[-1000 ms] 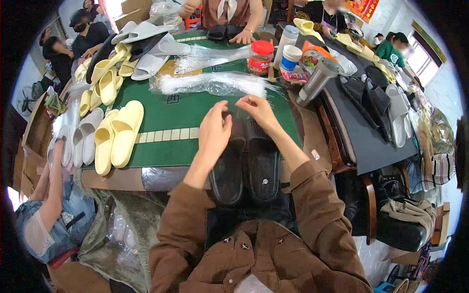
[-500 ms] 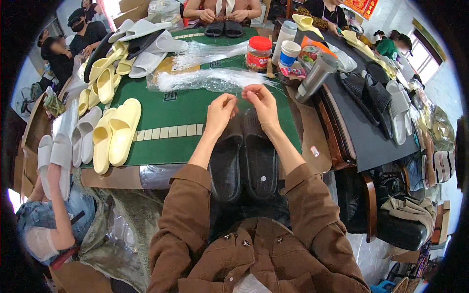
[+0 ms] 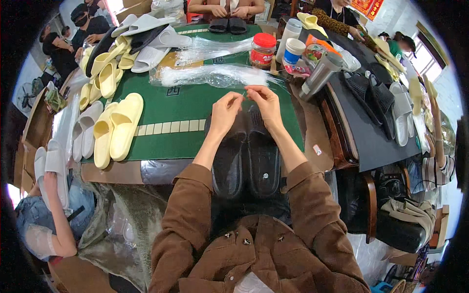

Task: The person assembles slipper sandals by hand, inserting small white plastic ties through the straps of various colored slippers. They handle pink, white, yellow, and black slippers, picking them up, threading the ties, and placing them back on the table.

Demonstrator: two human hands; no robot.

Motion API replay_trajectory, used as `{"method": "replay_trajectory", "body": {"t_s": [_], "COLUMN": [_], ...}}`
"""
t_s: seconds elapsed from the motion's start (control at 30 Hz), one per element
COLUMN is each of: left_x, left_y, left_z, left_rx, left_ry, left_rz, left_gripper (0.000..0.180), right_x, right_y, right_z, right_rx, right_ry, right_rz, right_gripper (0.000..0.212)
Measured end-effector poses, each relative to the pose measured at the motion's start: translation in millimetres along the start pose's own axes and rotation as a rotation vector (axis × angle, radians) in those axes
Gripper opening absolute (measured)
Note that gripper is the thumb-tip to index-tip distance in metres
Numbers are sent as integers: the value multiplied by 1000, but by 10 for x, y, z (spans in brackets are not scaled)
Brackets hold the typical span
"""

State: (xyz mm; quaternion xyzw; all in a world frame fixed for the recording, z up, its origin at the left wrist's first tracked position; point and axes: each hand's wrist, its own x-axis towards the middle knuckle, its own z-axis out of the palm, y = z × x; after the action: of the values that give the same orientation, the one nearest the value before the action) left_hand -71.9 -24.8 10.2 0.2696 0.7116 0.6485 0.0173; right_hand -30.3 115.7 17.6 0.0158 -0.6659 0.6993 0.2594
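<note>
A pair of black slippers (image 3: pixel 246 161) lies side by side at the near edge of the green table (image 3: pixel 190 105), toes pointing away from me. My left hand (image 3: pixel 225 111) and my right hand (image 3: pixel 263 102) are raised over the toes. Both pinch the mouth of a thin clear plastic bag (image 3: pixel 246 100) that covers the front of the slippers. My brown sleeves come up from the lower edge.
A pile of clear bags (image 3: pixel 215 75) lies beyond my hands. Yellow slippers (image 3: pixel 117 127) and grey ones (image 3: pixel 85 129) sit at the left. A red-lidded jar (image 3: pixel 263 49), cups and a metal flask (image 3: pixel 320 75) stand at the right. Other people work around the table.
Both hands have moved slightly farther from me over the slipper toes, still pinching the bag. The person at the left has lowered a pale pair of slippers.
</note>
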Motion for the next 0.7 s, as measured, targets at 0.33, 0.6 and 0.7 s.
{"method": "replay_trajectory", "body": {"t_s": [0.33, 0.6, 0.7], "left_x": [-27, -7, -25], "left_y": [-11, -32, -10], "left_z": [-7, 12, -19], "left_rx": [-8, 1, -19], "left_ry": [1, 17, 20], "left_rz": [29, 60, 1], "left_gripper": [14, 13, 14], "right_x": [-49, -23, -44], "right_y": [-4, 55, 30], "right_z": [3, -11, -13], "right_rx": [-85, -63, -18], "right_ry": [-79, -79, -66], "right_rz": [73, 70, 80], "right_gripper": [18, 17, 17]}}
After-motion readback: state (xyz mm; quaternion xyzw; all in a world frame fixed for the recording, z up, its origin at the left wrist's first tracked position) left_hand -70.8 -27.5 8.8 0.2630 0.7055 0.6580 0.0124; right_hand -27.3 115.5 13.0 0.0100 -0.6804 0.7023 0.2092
